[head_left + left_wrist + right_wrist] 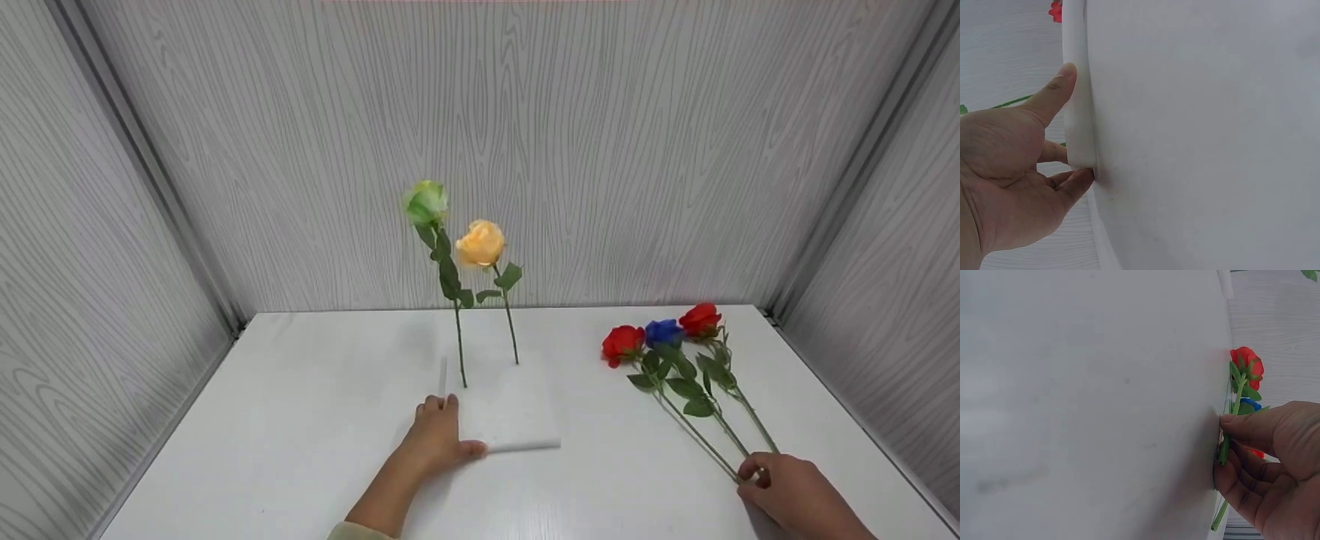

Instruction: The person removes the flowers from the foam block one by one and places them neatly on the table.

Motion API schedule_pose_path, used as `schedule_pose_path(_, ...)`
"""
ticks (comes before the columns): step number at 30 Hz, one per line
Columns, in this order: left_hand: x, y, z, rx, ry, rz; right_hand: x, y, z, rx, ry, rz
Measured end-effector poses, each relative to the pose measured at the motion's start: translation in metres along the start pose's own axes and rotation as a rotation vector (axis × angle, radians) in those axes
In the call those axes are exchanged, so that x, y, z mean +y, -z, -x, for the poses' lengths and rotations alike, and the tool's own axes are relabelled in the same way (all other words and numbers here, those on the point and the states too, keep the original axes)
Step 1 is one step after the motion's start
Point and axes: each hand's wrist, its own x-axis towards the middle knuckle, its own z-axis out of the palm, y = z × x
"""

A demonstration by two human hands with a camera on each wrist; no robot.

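Observation:
A thin white slab [510, 409] lies on the white table with a green rose [426, 204] and a yellow-orange rose [481, 244] standing upright in it. My left hand [439, 442] holds the slab's near left corner, thumb along the front edge and fingers at the left side. On the right lie a red rose [622, 345], a blue rose [664, 332] and a second red rose [700, 320], stems toward me. My right hand [795, 487] pinches the lower stem of the left red rose; in the right wrist view that green stem [1224, 453] shows between thumb and fingers.
Grey wood-grain panels enclose the table, with a back wall [337, 150], a left wall [75, 300] and a right wall [892, 300]. The table surface [300, 420] is white and stretches between the walls.

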Motion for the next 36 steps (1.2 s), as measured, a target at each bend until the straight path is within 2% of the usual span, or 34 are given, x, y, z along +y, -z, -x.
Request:
schedule_pose_path(12,0.002,0.003,0.005,-0.003,0.001,-0.009,-0.002,-0.003,0.0,-0.002,-0.012,-0.04)
schedule_pose_path(23,0.002,0.002,0.003,0.006,0.001,-0.021,-0.008,-0.002,0.002,0.005,-0.014,-0.003)
schedule_pose_path(31,0.003,0.003,0.004,0.012,0.006,-0.02,-0.026,-0.003,0.004,0.048,0.036,0.132)
schedule_pose_path(36,0.003,0.003,0.004,0.007,-0.005,-0.021,-0.045,-0.005,0.001,0.069,0.075,0.099)
